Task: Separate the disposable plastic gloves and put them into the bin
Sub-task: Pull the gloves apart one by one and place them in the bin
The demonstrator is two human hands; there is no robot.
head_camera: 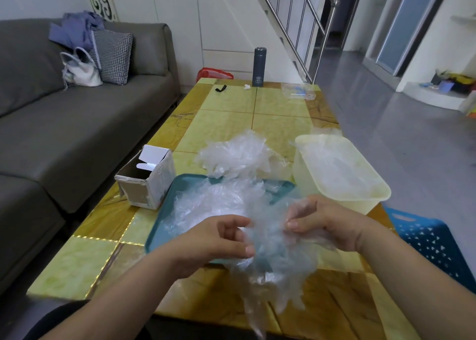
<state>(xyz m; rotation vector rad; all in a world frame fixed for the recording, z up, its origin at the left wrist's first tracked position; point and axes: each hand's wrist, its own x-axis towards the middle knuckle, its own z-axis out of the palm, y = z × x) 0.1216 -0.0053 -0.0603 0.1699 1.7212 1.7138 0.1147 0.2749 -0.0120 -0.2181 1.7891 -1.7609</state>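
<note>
Both hands engaged: the left hand (pixel 226 239) and right hand (pixel 324 223) each pinch the film of a held clump of gloves (pixel 273 262), raised over the near edge of the teal tray (pixel 158 236). The glove pile (pixel 231 159) covers the tray and spills past its far edge. The pale bin (pixel 360 205) stands at the right and holds some gloves. Risks: clinging sheets may go in unseparated, a sharp pull may tear the film, and trailing ends may slip off the table (pixel 85 262)

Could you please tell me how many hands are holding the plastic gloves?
2. The left hand pinches the glove clump on its left side; the right hand grips its right side, above the teal tray.
</note>
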